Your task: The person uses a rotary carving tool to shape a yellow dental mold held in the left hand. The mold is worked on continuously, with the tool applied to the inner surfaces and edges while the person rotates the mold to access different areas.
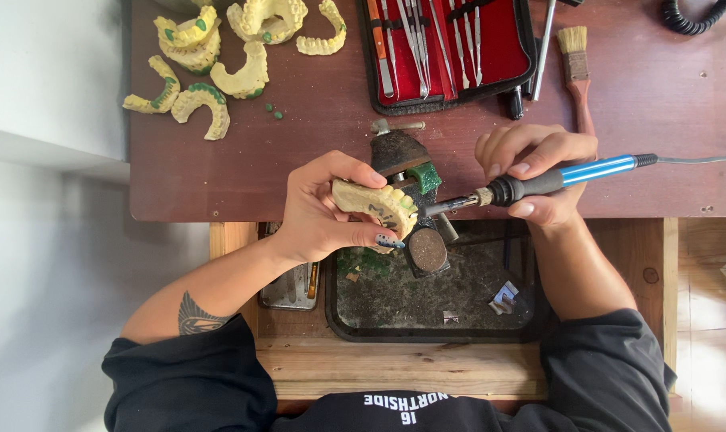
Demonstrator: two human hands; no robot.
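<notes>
My left hand [323, 212] holds a yellow plaster dental cast [376, 204] against a dark bench peg [407, 172] at the table's front edge. A green wax block [424, 176] sits on the peg beside the cast. My right hand [539, 172] grips an electric wax tool with a blue handle [575, 174]; its metal tip [439, 208] points left and meets the cast's right end. A grey cord [699, 159] leads off right from the tool.
Several more yellow dental casts with green wax [219, 56] lie at the table's back left. A red instrument case [447, 48] with metal tools and a paintbrush [575, 64] lie behind. A black tray [435, 296] with scraps sits in the open wooden drawer [403, 364] below.
</notes>
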